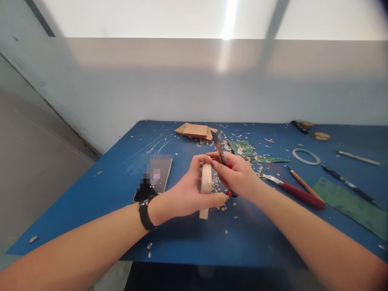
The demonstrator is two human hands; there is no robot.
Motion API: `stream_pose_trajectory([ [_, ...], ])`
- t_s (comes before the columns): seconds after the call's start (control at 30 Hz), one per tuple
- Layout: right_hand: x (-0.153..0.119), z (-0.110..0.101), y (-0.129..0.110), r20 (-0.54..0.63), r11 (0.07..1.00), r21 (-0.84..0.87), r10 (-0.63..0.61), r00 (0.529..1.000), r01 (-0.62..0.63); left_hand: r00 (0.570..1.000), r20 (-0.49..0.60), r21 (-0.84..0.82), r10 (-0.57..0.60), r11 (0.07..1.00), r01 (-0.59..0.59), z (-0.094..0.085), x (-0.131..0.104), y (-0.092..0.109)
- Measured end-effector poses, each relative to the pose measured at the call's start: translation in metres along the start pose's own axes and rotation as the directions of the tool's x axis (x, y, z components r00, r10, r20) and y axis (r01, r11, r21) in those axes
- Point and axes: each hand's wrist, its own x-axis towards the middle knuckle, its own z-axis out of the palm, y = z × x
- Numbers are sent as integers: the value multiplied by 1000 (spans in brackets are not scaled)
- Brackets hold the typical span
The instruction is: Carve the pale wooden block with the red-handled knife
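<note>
Left hand (194, 190) wrapped round wooden block (206, 180), right hand (241, 174) gripping knife (218, 146) — shavings (216, 186) beneath

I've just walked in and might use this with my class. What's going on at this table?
A person is working with both hands over a blue table. The left hand grips a pale wooden block, while the right hand holds a knife, its blade pointing away from the person. Wood shavings lie scattered beneath and beyond the hands. A phone lies to the left, and a red-handled tool to the right.
</note>
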Motion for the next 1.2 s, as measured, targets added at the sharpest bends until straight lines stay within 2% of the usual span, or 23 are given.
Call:
stream_pose_trajectory([
  [0.1, -2, -1, -1, -1, 1000, -12, 15, 1000, -15, 993, -76, -41, -85, 996, 82, -3, 3, -2],
  [0.2, -4, -3, 2, 39, 999, -32, 33, 999, -32, 968, -167, -124, -186, 978, 166, -11, 4, -1],
  [0.3, -5, -5, 6, 88, 997, -75, 24, 996, -17, 955, -160, -170, -248, 960, 221, -19, 4, 1],
  [0.47, -11, -11, -2, 184, 965, -234, -74, 980, 117, 958, -161, -157, -237, 965, 212, -22, 4, 3],
  [0.67, -25, -20, -27, 224, 843, -460, -194, 955, 279, 959, -161, 16, -232, 971, 237, -22, 5, 0],
  [0.87, -30, -30, -29, 296, 578, -711, -270, 916, 400, 966, -122, -4, -226, 974, 227, -21, 3, -4],
  [1.07, -34, -32, -31, 286, 552, -726, -298, 911, 409, 974, -99, 22, -202, 978, 206, -23, 0, -8],
  [1.2, -38, -31, -34, 259, 484, -784, -315, 913, 389, 970, -117, 19, -215, 976, 218, -20, 1, -6],
])
